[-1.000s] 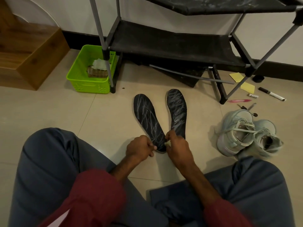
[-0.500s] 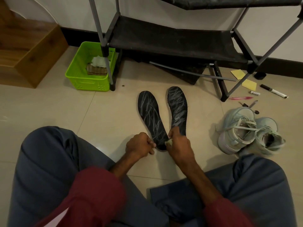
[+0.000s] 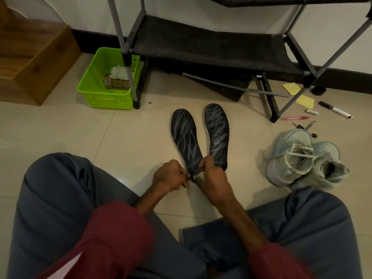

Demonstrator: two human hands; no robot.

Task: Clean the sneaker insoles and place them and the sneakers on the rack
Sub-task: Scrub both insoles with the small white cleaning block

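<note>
Two black insoles streaked with white marks lie on the tiled floor in front of me, the left insole [image 3: 185, 137] and the right insole [image 3: 218, 133], heels toward me. My left hand [image 3: 171, 176] pinches the heel of the left insole. My right hand [image 3: 211, 176] grips a small pale wad of cloth [image 3: 200, 177] at that same heel and covers the right insole's heel. A pair of pale sneakers [image 3: 302, 160] sits on the floor to the right. The black rack [image 3: 211, 45] stands behind the insoles.
A green basket [image 3: 104, 89] with cloths stands left of the rack leg. A wooden step [image 3: 30, 57] is at far left. Yellow notes [image 3: 298, 95], a marker [image 3: 335, 109], a pink pen [image 3: 295, 118] and small items lie right of the rack. My knees flank my hands.
The view has shifted slightly. My right hand with the cloth has stayed at the left insole's heel, moving only a little; my left hand keeps its hold.
</note>
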